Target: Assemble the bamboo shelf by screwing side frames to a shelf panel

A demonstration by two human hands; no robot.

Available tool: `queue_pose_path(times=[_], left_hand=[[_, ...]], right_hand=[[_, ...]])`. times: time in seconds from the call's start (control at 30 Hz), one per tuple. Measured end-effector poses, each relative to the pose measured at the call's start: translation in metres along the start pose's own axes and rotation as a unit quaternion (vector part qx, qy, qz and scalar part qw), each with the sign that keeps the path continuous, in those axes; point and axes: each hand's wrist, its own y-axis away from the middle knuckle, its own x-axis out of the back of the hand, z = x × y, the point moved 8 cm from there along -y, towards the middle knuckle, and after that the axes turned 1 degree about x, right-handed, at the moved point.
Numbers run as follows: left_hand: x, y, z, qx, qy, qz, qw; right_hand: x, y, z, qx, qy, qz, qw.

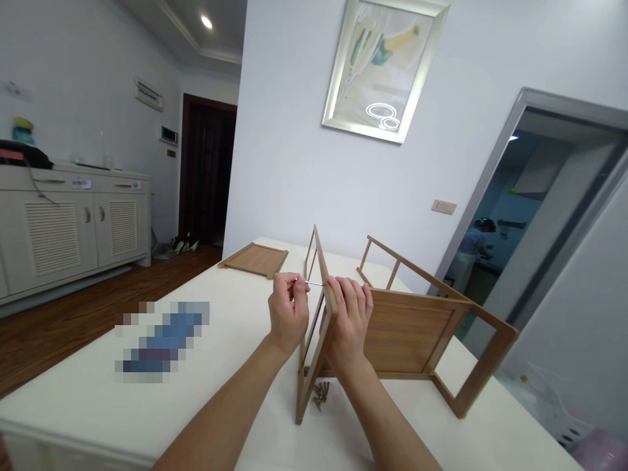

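My left hand (288,311) is closed in a pinch on a thin metal tool (314,283) whose tip meets the upper part of an upright wooden frame (309,366). My right hand (349,317) is wrapped around that frame's top edge, where it joins a wooden panel assembly (412,337) lying on its side on the white table (206,386). A small heap of screws (320,394) lies on the table below my hands, beside the frame's foot.
A loose wooden panel (255,259) lies flat at the table's far left. A blurred blue object (161,340) sits on the table's left. A white cabinet (73,229) stands left. A person (478,245) is in the doorway at right.
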Motion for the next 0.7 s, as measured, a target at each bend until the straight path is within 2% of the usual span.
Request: queue_pose_path(times=[0.13, 0.3, 0.47, 0.7], left_hand=[[-0.0020, -0.0015, 0.0014, 0.028, 0.033, -0.004, 0.999], [-0.0074, -0.0026, 0.0039, 0.094, 0.101, -0.025, 0.990], [-0.0054, -0.0020, 0.0061, 0.060, 0.075, -0.020, 0.995], [-0.0074, -0.0011, 0.0033, 0.062, 0.077, -0.019, 0.995]], right_hand=[[-0.0001, 0.0001, -0.0002, -0.003, -0.001, 0.000, 1.000], [-0.0003, 0.0000, -0.0010, -0.004, -0.003, -0.005, 1.000], [-0.0003, 0.0006, 0.0000, -0.009, -0.007, 0.000, 1.000], [-0.0030, -0.0005, 0.0009, -0.012, -0.008, -0.004, 1.000]])
